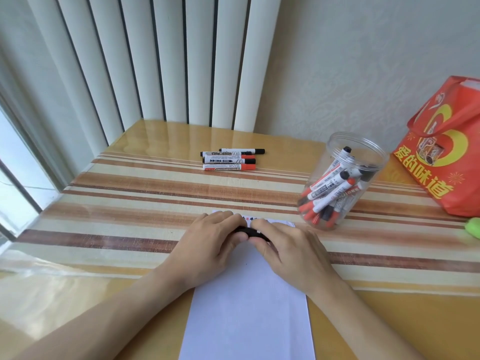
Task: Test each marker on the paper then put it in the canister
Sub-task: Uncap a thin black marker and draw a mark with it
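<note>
Marker (248, 233) lies crosswise between both hands, over the paper's (249, 307) top end. Left hand (210, 245) and right hand (288, 248) each pinch one end. I judge cap work; canister (363, 144) stands nearer the right hand, ahead and rightward.

We see a black marker (249, 233) over the white paper sheet (249, 307). Four white whiteboard markers (230, 159) lie grouped beyond. The clear plastic canister (340, 183) stands upright, holding many markers.
</note>
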{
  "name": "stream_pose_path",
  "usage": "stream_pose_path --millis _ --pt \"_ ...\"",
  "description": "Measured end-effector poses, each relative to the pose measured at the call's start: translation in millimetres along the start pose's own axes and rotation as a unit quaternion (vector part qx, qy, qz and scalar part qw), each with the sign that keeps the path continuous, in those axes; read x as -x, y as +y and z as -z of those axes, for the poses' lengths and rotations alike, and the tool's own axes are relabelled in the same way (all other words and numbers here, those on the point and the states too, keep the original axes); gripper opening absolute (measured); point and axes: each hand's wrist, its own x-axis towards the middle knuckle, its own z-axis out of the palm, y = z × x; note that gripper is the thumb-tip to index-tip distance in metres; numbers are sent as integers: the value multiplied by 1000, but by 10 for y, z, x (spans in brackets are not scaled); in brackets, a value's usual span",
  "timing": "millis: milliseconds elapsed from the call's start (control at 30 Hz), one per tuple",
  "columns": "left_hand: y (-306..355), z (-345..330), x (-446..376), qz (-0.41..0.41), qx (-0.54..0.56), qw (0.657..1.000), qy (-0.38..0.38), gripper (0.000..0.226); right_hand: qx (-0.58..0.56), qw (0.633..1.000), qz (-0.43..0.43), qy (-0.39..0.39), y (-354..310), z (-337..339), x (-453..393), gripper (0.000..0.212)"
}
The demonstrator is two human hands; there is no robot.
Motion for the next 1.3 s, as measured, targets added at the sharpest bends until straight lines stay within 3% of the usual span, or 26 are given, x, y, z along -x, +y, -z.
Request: stream_pose_path --millis 167,267,367,433,533,567,833,900,1067,1300 --pt "-11 14 38 55 -78 995 27 16 -61 992 -109 34 145 31 -12 22" --pt "5 -2 39 83 -118 989 18 31 -165 971 -158 63 267 27 -7 30" --pt "67 58 36 33 -93 995 -4 47 -293 933 -191 86 311 67 13 24" --pt "102 69 52 -42 -86 994 -59 46 -406 879 -228 97 323 96 18 27" --pt "111 16 81 -79 -78 984 -136 44 -618 723 -293 93 320 143 12 40" --pt "104 4 85 -75 -75 983 -149 44 -643 698 -300 91 330 142 10 40" --pt "143 -8 114 -50 -73 986 -142 44 -467 827 -297 95 224 -22 -91 14" --pt "174 -13 125 -46 -77 987 -132 45 -462 824 -315 92 204 -31 -131 6" --pt "206 -33 156 -37 -97 986 -128 53 -453 831 -315 76 302 -10 -147 14" --pt "181 -49 135 -73 -102 975 -182 56 -454 825 -332 60 329 -1 -152 12"
